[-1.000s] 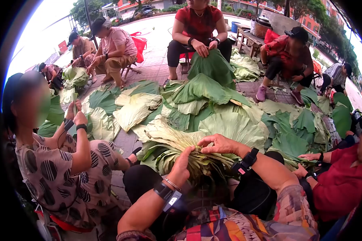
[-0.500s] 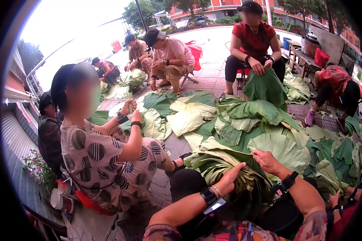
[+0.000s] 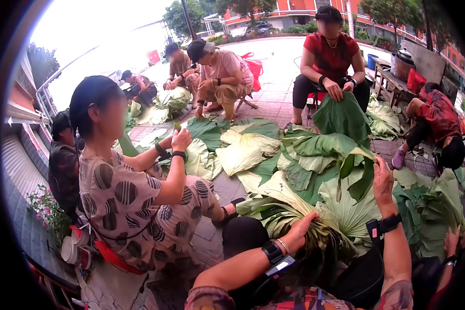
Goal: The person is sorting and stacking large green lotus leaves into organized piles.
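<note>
My left hand [image 3: 297,232] is closed on a thick bundle of folded lotus leaves [image 3: 275,207], which rests over my lap with its layered edges fanned out. Up and to the right, my right hand [image 3: 383,182] pinches the edge of a green lotus leaf [image 3: 360,164] and holds it off the pile, its lower part hanging down. Between my hands lies a broad pale lotus leaf [image 3: 352,206] with spreading veins. Wilted yellowish leaves [image 3: 243,155] and greener ones cover the ground beyond.
Close on my left sits a person in a patterned dress [image 3: 124,191]. Across the pile, a person in red [image 3: 331,57] holds a large green leaf [image 3: 341,118]. Another person's hand [image 3: 451,242] reaches in at lower right. Buckets [image 3: 72,252] stand at lower left.
My right hand has moved up and right from beside the bundle to a leaf on the pile, lifting its edge. My left hand stays on the bundle.
</note>
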`<state>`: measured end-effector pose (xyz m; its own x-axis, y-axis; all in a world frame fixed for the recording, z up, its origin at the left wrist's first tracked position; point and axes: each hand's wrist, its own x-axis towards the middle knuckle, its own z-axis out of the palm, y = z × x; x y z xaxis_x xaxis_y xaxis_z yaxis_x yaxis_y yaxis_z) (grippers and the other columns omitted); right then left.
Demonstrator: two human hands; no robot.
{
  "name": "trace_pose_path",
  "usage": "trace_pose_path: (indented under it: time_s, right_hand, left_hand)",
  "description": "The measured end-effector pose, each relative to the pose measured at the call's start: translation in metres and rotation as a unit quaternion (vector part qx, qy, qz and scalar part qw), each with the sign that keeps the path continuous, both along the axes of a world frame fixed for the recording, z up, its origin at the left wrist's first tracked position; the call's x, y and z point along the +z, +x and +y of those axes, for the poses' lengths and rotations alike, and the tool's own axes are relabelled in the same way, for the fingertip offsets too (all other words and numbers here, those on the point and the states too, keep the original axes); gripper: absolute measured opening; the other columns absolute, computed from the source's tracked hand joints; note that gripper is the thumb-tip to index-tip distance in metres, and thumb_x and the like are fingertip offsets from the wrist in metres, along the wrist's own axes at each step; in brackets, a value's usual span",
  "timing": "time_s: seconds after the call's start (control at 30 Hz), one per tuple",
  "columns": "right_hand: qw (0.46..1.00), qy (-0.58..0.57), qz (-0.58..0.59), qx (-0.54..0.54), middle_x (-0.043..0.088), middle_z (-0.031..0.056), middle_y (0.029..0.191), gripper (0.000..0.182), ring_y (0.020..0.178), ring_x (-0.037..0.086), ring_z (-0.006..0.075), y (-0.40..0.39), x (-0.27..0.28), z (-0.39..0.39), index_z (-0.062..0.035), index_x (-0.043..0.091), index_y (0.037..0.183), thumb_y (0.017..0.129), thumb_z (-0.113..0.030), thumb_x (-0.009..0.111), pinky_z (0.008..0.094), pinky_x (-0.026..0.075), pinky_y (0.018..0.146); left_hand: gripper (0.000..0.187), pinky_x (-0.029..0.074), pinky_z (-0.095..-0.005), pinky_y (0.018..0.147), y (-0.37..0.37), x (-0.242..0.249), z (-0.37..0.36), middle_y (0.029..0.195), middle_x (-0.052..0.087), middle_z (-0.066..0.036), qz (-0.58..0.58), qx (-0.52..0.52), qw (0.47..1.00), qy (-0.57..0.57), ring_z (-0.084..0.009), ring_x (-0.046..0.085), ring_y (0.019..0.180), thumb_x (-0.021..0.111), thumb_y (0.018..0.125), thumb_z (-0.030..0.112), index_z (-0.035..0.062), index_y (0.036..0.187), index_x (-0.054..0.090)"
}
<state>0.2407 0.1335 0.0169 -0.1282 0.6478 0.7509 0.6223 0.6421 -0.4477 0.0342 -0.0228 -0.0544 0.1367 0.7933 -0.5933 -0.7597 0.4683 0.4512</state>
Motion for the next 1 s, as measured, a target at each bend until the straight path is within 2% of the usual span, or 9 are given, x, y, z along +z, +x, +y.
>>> trace_pose_path:
  time_s: [0.07,0.13,0.2,0.27,0.4,0.5,0.67,0.93,1.0]
  right_hand:
    - [0.945,-0.213,-0.246,-0.009,0.059,0.0234,0.086,0.029,0.082,0.057,0.0383,-0.005,-0.01,-0.01,-0.0032,0.051,0.106,0.084,-0.022,0.052,0.0407,0.045,0.069]
    - [0.912,-0.269,-0.296,0.089,0.058,0.0249,0.087,0.033,0.082,0.056,0.0394,-0.013,-0.019,-0.022,-0.0031,0.052,0.103,0.079,-0.025,0.057,0.043,0.045,0.069]
    - [0.873,-0.303,-0.326,0.197,0.061,0.0191,0.094,0.035,0.087,0.06,0.0309,-0.028,-0.042,-0.02,-0.0015,0.052,0.108,0.08,-0.022,0.055,0.0361,0.046,0.074]
    - [0.812,-0.415,-0.205,0.356,0.062,0.0153,0.094,0.037,0.088,0.06,0.0214,-0.048,-0.033,-0.043,-0.0016,0.054,0.109,0.084,-0.029,0.055,0.0303,0.046,0.077]
    - [0.772,-0.456,-0.198,0.398,0.062,0.01,0.095,0.039,0.09,0.056,0.0135,-0.062,-0.029,-0.063,-0.0021,0.055,0.111,0.085,-0.031,0.056,0.0262,0.044,0.079]
    - [0.69,-0.568,-0.082,0.442,0.061,0.005,0.098,0.038,0.092,0.054,0.0114,-0.061,-0.022,-0.061,-0.0028,0.056,0.111,0.081,-0.026,0.062,0.025,0.041,0.084]
    - [0.723,-0.527,-0.081,0.439,0.062,0.0057,0.094,0.032,0.088,0.055,0.011,-0.059,-0.04,-0.058,-0.001,0.058,0.106,0.08,-0.02,0.059,0.0252,0.043,0.082]
    - [0.725,-0.542,-0.061,0.421,0.062,0.0055,0.088,0.032,0.08,0.055,0.0106,-0.06,-0.046,-0.056,-0.0009,0.059,0.101,0.08,-0.025,0.06,0.0262,0.045,0.075]
    - [0.761,-0.491,-0.092,0.413,0.062,0.0065,0.085,0.033,0.075,0.056,0.0122,-0.061,-0.041,-0.063,-0.002,0.059,0.098,0.08,-0.029,0.062,0.0268,0.046,0.072]
  left_hand:
    - [0.025,0.053,-0.0366,0.069,0.0,0.003,0.001,0.082,0.064,-0.01,0.003,0.0,1.0,-0.002,-0.024,0.063,0.071,0.059,0.078,0.023,0.0005,0.09,0.058]
    - [0.026,0.053,-0.0367,0.069,-0.001,0.004,0.001,0.083,0.064,-0.01,0.008,-0.001,1.0,-0.004,-0.0241,0.063,0.071,0.058,0.078,0.023,0.0004,0.09,0.058]
    - [0.025,0.053,-0.0362,0.068,-0.001,0.004,0.002,0.083,0.064,-0.01,-0.003,0.003,1.0,0.006,-0.0237,0.062,0.071,0.057,0.079,0.023,0.0004,0.091,0.058]
    - [0.025,0.053,-0.0358,0.068,-0.002,0.0,0.003,0.083,0.064,-0.01,-0.01,0.008,1.0,0.01,-0.0235,0.062,0.071,0.057,0.079,0.023,0.0009,0.091,0.058]
    - [0.023,0.054,-0.0352,0.067,-0.005,-0.007,0.004,0.084,0.063,-0.01,-0.003,0.019,1.0,0.018,-0.0228,0.062,0.07,0.056,0.081,0.023,0.0024,0.09,0.057]
    - [0.022,0.054,-0.035,0.067,-0.007,-0.003,0.001,0.084,0.063,-0.009,-0.012,0.019,0.999,0.033,-0.0224,0.062,0.07,0.056,0.081,0.024,0.0036,0.089,0.057]
    - [0.024,0.053,-0.0318,0.065,-0.007,-0.012,0.004,0.083,0.063,-0.009,-0.007,0.037,0.999,0.03,-0.0206,0.062,0.069,0.056,0.084,0.025,0.0027,0.092,0.057]
    - [0.044,0.047,-0.0333,0.083,-0.001,0.027,-0.011,0.105,0.06,-0.009,0.035,0.013,0.998,0.058,-0.0179,0.059,0.094,0.052,0.086,0.04,0.0028,0.11,0.053]
    - [0.043,0.052,-0.0338,0.072,0.006,0.032,-0.022,0.092,0.062,-0.012,0.089,0.066,0.982,0.155,-0.0222,0.062,0.078,0.06,0.082,0.039,0.001,0.102,0.053]
